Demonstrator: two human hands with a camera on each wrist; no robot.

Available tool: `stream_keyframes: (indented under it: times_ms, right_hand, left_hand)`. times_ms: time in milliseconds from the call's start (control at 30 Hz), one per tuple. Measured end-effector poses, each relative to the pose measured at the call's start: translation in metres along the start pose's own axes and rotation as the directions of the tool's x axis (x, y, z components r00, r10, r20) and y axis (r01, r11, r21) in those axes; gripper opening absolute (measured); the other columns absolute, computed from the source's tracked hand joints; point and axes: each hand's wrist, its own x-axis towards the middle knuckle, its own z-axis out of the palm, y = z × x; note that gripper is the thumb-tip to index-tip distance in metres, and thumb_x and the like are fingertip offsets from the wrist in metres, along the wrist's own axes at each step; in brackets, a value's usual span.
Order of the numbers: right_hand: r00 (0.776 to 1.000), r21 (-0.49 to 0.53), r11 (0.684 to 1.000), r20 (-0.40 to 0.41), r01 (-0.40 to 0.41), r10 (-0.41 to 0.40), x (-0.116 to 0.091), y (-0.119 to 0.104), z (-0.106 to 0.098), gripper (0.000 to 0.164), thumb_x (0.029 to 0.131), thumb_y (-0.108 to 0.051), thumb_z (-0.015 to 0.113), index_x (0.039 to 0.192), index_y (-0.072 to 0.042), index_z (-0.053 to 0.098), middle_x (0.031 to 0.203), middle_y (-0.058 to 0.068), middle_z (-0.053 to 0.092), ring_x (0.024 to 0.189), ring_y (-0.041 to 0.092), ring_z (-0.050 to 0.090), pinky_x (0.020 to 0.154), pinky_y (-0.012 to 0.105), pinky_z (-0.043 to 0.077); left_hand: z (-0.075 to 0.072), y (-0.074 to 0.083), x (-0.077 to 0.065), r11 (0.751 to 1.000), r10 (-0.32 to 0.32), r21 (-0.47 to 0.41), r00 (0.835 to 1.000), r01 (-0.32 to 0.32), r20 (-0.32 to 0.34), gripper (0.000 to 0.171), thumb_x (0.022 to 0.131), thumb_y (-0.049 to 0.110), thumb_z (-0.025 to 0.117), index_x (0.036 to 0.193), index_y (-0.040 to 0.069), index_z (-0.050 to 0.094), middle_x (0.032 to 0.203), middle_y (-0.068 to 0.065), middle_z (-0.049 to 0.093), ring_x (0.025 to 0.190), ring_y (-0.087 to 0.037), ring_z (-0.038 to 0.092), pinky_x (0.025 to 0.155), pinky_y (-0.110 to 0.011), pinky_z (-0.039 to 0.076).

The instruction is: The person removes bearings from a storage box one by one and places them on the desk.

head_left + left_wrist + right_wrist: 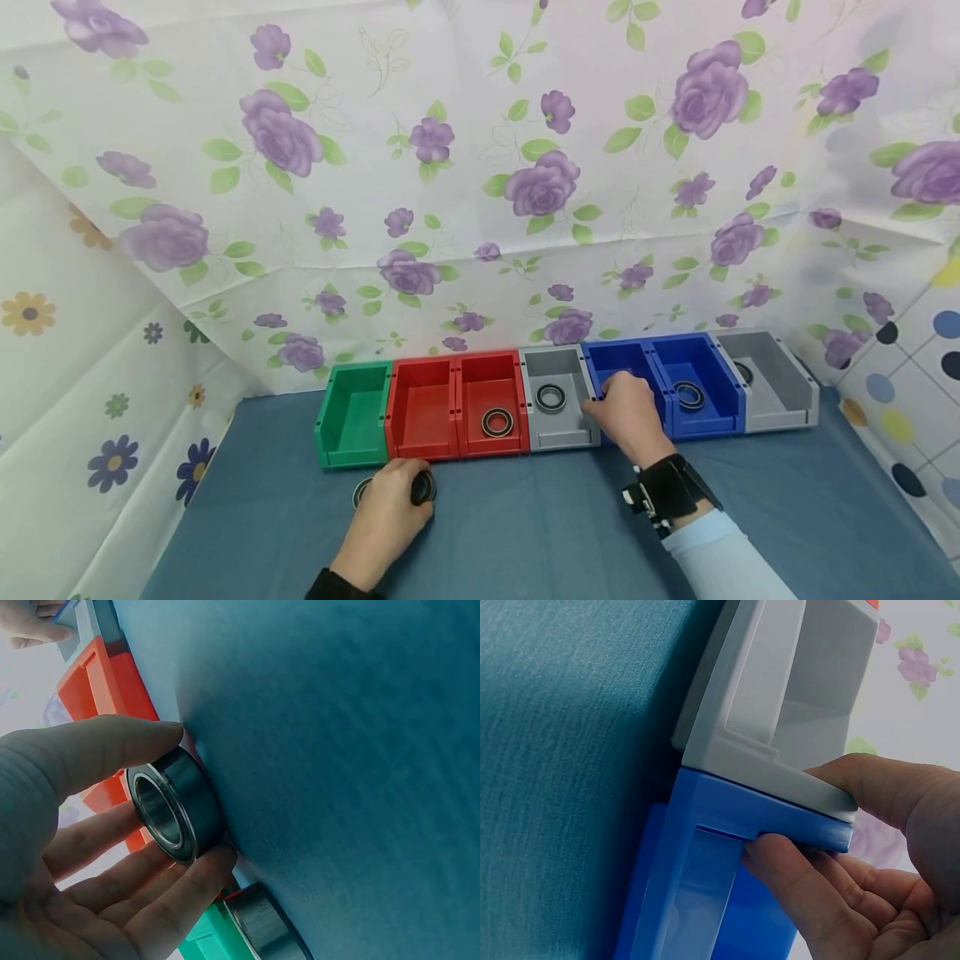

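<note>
My left hand (386, 510) pinches a dark ball bearing (201, 796) between thumb and fingertips, on edge, close over the blue cloth. A second bearing (262, 924) lies on the cloth just beyond the fingers, in front of the green bin (352, 421). My right hand (632, 417) grips the adjoining side walls of the middle grey bin (769, 774) and the left blue bin (727, 801). Its thumb is on the grey side, its fingers inside the blue bin. Bearings lie in the right red bin (491, 379), the middle grey bin and the right blue bin (708, 423).
The bins stand in one row against a flowered backdrop (465, 183). A left red bin (423, 417) sits beside the green one. Another grey bin (783, 383) ends the row at right, with a bearing (744, 372) partly hidden inside. Blue cloth (517, 525) covers the table.
</note>
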Motion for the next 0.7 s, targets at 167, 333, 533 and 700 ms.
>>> stream_keyframes:
  times_ms: [167, 333, 533, 700]
  right_hand:
    - [1.000, -0.003, 1.000, -0.002, -0.003, 0.003, 0.0001, -0.0003, 0.0003, 0.049, 0.078, -0.027, 0.071, 0.056, -0.016, 0.029, 0.056, -0.005, 0.017, 0.043, 0.011, 0.023, 0.039, 0.025, 0.023]
    - [1.000, -0.006, 1.000, -0.005, -0.002, 0.002, 0.0008, -0.0002, 0.0004, 0.048, 0.078, -0.027, 0.071, 0.056, -0.015, 0.030, 0.056, -0.005, 0.017, 0.043, 0.011, 0.023, 0.038, 0.025, 0.023]
    - [1.000, -0.010, 1.000, -0.007, -0.004, 0.004, 0.0008, 0.0000, 0.0002, 0.048, 0.078, -0.027, 0.071, 0.056, -0.015, 0.031, 0.055, -0.005, 0.018, 0.043, 0.011, 0.025, 0.038, 0.026, 0.023]
    - [1.000, -0.008, 1.000, 0.001, -0.004, 0.004, 0.0004, -0.0004, -0.0003, 0.047, 0.078, -0.027, 0.071, 0.056, -0.015, 0.031, 0.056, -0.005, 0.018, 0.043, 0.011, 0.025, 0.038, 0.026, 0.023]
  left_hand:
    - [-0.0001, 0.0001, 0.0007, 1.000, -0.017, 0.023, 1.000, 0.016, 0.017, 0.046, 0.066, 0.017, 0.081, 0.108, 0.009, 0.064, 0.103, -0.004, 0.060, 0.095, -0.018, 0.056, 0.076, -0.037, 0.050]
    - [-0.0013, -0.0003, 0.0007, 0.999, -0.029, 0.039, 0.999, 0.028, 0.027, 0.046, 0.067, 0.019, 0.081, 0.109, 0.009, 0.064, 0.102, -0.004, 0.061, 0.095, -0.018, 0.056, 0.076, -0.038, 0.050]
    - [-0.0011, -0.0019, 0.0003, 0.999, -0.011, 0.049, 1.000, 0.010, 0.014, 0.047, 0.066, 0.020, 0.082, 0.109, 0.009, 0.064, 0.100, -0.003, 0.062, 0.092, -0.017, 0.057, 0.075, -0.037, 0.050]
    - [-0.0006, -0.0029, 0.0003, 0.999, -0.008, 0.049, 1.000, 0.007, 0.025, 0.047, 0.067, 0.020, 0.081, 0.108, 0.008, 0.064, 0.098, -0.001, 0.062, 0.091, -0.015, 0.057, 0.075, -0.036, 0.050]
